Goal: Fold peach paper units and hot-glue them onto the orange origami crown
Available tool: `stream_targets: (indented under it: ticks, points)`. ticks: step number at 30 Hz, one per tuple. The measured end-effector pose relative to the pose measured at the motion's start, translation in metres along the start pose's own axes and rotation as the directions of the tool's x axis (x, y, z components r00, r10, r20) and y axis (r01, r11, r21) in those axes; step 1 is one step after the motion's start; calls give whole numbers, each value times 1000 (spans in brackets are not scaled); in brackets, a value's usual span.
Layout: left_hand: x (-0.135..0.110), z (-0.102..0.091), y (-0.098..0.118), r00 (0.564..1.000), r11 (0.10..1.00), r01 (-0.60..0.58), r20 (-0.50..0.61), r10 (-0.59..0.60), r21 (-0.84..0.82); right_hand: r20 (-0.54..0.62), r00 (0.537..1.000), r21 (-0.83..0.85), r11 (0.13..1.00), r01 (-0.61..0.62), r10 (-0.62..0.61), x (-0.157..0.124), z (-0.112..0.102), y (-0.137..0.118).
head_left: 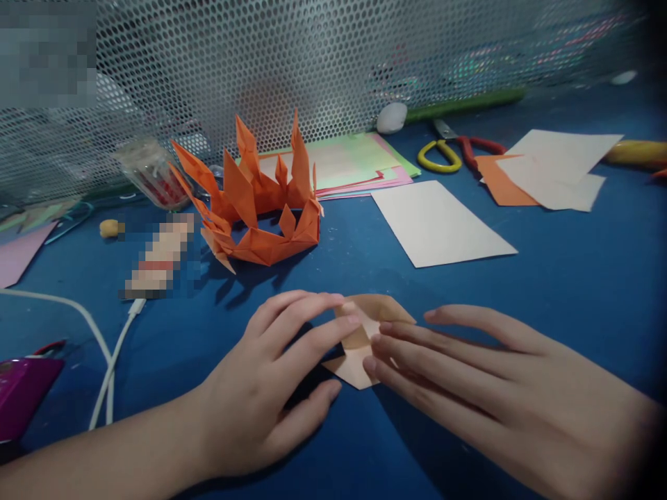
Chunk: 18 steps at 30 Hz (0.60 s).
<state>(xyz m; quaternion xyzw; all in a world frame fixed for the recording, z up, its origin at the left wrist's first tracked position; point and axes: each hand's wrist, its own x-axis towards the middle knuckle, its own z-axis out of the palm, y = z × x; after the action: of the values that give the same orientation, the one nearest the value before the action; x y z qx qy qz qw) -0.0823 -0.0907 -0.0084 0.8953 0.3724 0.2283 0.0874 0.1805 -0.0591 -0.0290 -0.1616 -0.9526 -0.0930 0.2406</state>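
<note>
A small piece of cream paper (359, 375), creased and partly folded, lies on the blue table in front of me. My left hand (276, 378) rests its extended fingertips on the paper's left side, with the thumb apart from it on the table. From the right, my right hand (479, 371) lays several straight fingers across the paper's right part and hides some of it. Neither hand is closed. Beyond my left hand stands an orange folded-paper crown (265, 243) with pointed spikes. A flat white paper sheet (442, 226) lies beyond my right hand.
Scissors (440, 156) with yellow and red handles lie behind the white sheet, near loose paper pieces (557, 163). Coloured sheets (359, 160) are stacked behind the crown. A glass jar (156, 173), a white cable (117, 361) and a purple object (26, 396) are on the left. A perforated metal panel (234, 55) borders the back.
</note>
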Motion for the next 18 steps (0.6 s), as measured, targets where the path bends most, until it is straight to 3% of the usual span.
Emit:
stream_targets:
  ticks: [9, 18]
  points:
    - [-1, 0, 0, 999, 999, 36, -11, -37, -22, 11, 1000, 56, 998, 10, -11, 3, 0, 3]
    - [-2, 2, -3, 992, 995, 92, 88, -88, -45, -17, 1000, 129, 992, 13, -11, 9, 0, 7]
